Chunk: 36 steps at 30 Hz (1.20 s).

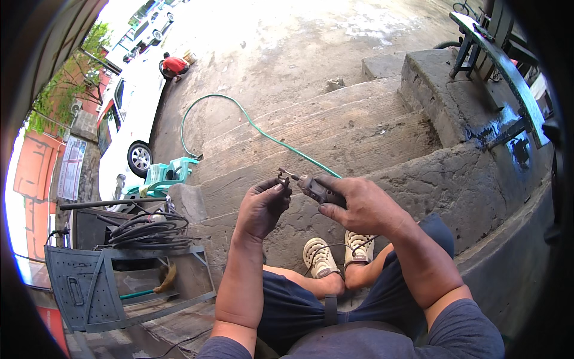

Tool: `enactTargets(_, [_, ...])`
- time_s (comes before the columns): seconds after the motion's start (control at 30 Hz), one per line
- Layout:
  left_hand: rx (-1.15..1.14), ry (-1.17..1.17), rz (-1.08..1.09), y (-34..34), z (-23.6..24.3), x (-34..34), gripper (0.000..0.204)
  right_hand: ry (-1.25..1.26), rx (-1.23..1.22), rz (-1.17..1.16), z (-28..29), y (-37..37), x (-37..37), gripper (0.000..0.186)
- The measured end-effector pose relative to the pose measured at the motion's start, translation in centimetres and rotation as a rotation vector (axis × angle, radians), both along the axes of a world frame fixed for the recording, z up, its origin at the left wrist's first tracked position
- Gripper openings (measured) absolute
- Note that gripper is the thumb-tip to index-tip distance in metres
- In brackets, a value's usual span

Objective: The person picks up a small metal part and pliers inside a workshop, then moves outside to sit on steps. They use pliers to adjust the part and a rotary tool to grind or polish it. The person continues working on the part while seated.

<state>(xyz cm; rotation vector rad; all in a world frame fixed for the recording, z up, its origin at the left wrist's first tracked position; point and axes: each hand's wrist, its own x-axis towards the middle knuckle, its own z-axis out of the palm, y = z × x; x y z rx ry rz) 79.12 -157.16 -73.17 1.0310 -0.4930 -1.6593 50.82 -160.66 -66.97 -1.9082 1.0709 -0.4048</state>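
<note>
My left hand point(264, 206) is closed, its thumb and fingertips pinching a small dark metal piece point(283, 179). Its exact kind is too small to make out. In my right hand point(365, 206) is a grey rotary tool point(315, 189), gripped around its body. The tool's thin tip point(291, 175) points left and lies at or very near the small piece; whether they touch I cannot tell. A dark cord point(326, 246) hangs below my hands, across my cream shoes point(320, 257). Dark smudges cover the fingers of both hands.
Worn concrete steps point(323, 140) spread in front of me, with a green hose point(251, 122) across them. At left are coiled black cable point(149, 230), a grey metal gate point(78, 287) and turquoise plastic stools point(156, 176). Beyond, a person in red point(174, 64) crouches by a white car point(140, 90).
</note>
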Motion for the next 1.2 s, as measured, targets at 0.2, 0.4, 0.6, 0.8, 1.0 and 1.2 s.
enactTargets(0.2, [0.065, 0.068, 0.095, 0.0, 0.2, 0.3, 0.023, -0.006, 0.116, -0.072, 0.1, -0.3, -0.3, 0.051])
enactTargets(0.4, [-0.085, -0.136, 0.293, -0.4, -1.4, -0.6, 0.018, -0.19, 0.271, 0.005, -1.5, 0.7, 1.0, 0.047])
enactTargets(0.6, [-0.18, -0.104, 0.316, -0.4, -2.4, -1.0, 0.018, -0.365, 0.407, 0.032, -2.9, 1.5, 2.8, 0.041])
enactTargets(0.8, [-0.172, -0.099, 0.33, -0.3, -2.5, -1.2, 0.019, -0.424, 0.441, 0.051, -2.9, 1.5, 2.8, 0.039])
enactTargets(1.0, [-0.215, -0.178, 0.305, -0.1, -2.5, -1.3, 0.018, -0.412, 0.508, 0.06, -2.7, 1.3, 2.7, 0.039])
enactTargets(1.2, [-0.261, -0.335, 0.346, 0.0, -1.9, -2.0, 0.019, -0.476, 0.54, 0.062, -2.1, 1.3, 2.4, 0.037])
